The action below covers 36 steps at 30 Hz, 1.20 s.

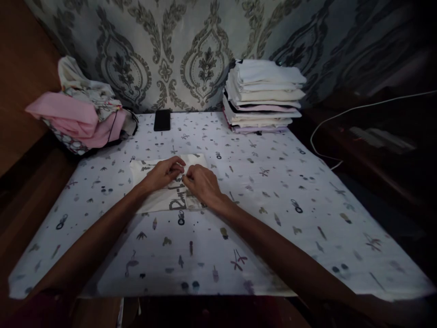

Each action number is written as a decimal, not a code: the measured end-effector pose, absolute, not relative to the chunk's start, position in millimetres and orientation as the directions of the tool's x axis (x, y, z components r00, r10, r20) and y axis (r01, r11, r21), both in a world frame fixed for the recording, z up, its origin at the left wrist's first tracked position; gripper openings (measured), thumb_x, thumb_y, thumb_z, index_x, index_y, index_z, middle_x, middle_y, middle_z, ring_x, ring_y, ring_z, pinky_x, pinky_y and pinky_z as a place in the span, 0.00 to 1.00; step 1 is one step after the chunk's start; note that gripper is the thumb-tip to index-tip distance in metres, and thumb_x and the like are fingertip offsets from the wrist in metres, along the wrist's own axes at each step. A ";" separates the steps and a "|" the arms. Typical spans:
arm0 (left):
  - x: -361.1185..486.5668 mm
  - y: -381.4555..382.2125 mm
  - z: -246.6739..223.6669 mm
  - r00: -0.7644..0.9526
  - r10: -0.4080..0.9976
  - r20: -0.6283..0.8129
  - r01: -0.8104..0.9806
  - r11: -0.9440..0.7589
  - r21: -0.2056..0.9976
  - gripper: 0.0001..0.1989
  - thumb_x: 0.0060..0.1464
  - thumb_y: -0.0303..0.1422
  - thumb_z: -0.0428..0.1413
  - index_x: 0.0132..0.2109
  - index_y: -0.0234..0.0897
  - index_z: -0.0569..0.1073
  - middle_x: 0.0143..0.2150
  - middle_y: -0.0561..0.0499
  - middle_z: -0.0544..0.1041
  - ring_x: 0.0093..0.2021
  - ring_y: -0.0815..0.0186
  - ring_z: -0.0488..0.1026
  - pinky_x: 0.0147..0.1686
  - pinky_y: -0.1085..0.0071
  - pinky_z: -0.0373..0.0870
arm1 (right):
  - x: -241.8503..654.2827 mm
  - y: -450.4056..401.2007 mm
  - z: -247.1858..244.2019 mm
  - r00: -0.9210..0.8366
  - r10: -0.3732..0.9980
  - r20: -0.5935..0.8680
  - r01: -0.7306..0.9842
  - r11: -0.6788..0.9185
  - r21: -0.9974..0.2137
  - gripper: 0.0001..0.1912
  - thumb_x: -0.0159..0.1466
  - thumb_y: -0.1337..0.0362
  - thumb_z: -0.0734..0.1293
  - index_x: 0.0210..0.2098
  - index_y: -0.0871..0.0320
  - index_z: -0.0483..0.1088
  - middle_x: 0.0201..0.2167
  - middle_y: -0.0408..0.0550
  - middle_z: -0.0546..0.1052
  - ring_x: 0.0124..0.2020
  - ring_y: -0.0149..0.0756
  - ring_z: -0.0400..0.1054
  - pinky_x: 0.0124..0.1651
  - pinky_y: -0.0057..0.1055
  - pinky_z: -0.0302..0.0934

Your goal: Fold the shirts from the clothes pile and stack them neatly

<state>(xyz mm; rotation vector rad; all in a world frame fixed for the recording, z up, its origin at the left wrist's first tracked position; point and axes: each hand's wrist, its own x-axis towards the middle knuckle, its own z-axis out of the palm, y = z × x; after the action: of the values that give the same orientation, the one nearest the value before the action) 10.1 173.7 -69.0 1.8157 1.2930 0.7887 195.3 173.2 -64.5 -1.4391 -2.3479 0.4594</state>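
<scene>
A folded white cloth (153, 200), perhaps a garment, lies flat before me with large dark lettering printed across it. My left hand (165, 173) rests on its upper middle, fingers curled and closed at the fabric. Just to the right, my right hand (203, 183) is closed in a pinch on the same cloth, its knuckles up. The fingertips of both hands come close together over the lettering. Exactly how much fabric sits between the fingers is partly hidden by the hands.
A patterned white sheet (266, 191) covers the table. At the back right stands a tall stack of folded clothes (264, 98). Crumpled pink and floral fabric (85, 114) is heaped at the back left, beside a black phone (162, 120). A white cable (341, 111) hangs beyond the right edge.
</scene>
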 end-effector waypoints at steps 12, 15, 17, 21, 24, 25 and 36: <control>11.2 169.9 -70.5 0.275 0.961 0.036 0.460 -0.165 0.873 0.13 0.53 0.31 0.53 0.47 0.38 0.70 0.43 0.45 0.82 0.45 0.61 0.79 0.42 0.68 0.70 | 187.4 178.3 -57.5 -0.349 0.931 0.104 0.730 0.340 -0.593 0.06 0.60 0.68 0.65 0.26 0.56 0.70 0.28 0.45 0.76 0.29 0.35 0.66 0.30 0.30 0.51; 11.4 169.9 -71.9 0.289 0.956 0.058 0.444 -0.188 0.876 0.14 0.53 0.32 0.52 0.48 0.38 0.70 0.41 0.47 0.82 0.43 0.62 0.78 0.42 0.68 0.70 | 185.5 180.6 -56.9 -0.338 0.938 0.081 0.670 0.300 -0.680 0.05 0.59 0.68 0.65 0.26 0.56 0.70 0.26 0.43 0.76 0.28 0.33 0.66 0.31 0.29 0.52; 10.9 170.1 -71.5 0.286 0.955 0.074 0.450 -0.202 0.870 0.15 0.53 0.32 0.52 0.48 0.38 0.70 0.40 0.48 0.81 0.41 0.63 0.77 0.41 0.68 0.70 | 183.8 181.9 -57.3 -0.363 0.929 0.070 0.669 0.312 -0.675 0.05 0.59 0.69 0.65 0.26 0.56 0.70 0.26 0.42 0.75 0.28 0.33 0.65 0.31 0.29 0.52; 10.4 169.0 -61.7 0.150 0.985 0.088 0.544 -0.156 0.824 0.12 0.55 0.32 0.51 0.46 0.37 0.71 0.36 0.50 0.80 0.34 0.65 0.74 0.37 0.69 0.68 | 186.6 184.0 -57.7 -0.453 0.888 0.074 0.659 0.390 -0.643 0.07 0.60 0.70 0.64 0.26 0.56 0.70 0.24 0.43 0.74 0.28 0.33 0.65 0.32 0.30 0.52; 13.6 167.2 -49.4 0.066 0.986 0.151 0.655 -0.158 0.739 0.10 0.56 0.31 0.50 0.44 0.37 0.72 0.36 0.50 0.79 0.35 0.64 0.73 0.38 0.68 0.68 | 197.4 182.6 -58.3 -0.482 0.864 0.148 0.590 0.444 -0.674 0.08 0.63 0.69 0.62 0.29 0.57 0.71 0.27 0.44 0.74 0.30 0.34 0.67 0.34 0.29 0.56; 15.8 167.1 -46.2 0.084 0.982 0.170 0.684 -0.180 0.707 0.09 0.57 0.30 0.50 0.43 0.37 0.72 0.36 0.50 0.78 0.36 0.64 0.73 0.39 0.68 0.68 | 202.0 180.9 -59.1 -0.483 0.855 0.189 0.570 0.471 -0.673 0.08 0.63 0.68 0.61 0.31 0.58 0.71 0.28 0.45 0.75 0.31 0.35 0.67 0.35 0.30 0.58; 36.2 212.9 -59.2 0.183 0.975 0.127 0.899 -0.218 0.379 0.13 0.57 0.29 0.52 0.49 0.37 0.72 0.46 0.43 0.73 0.50 0.53 0.69 0.49 0.60 0.67 | 214.1 150.8 -87.8 -0.658 0.717 0.230 0.633 0.692 -0.345 0.23 0.73 0.63 0.56 0.65 0.64 0.61 0.68 0.62 0.63 0.71 0.48 0.52 0.72 0.51 0.46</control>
<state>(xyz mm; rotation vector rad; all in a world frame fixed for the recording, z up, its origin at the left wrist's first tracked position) 36.2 212.9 -59.2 2.2370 1.8089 0.5060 214.1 150.8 -87.8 -1.0586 -2.5559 0.3346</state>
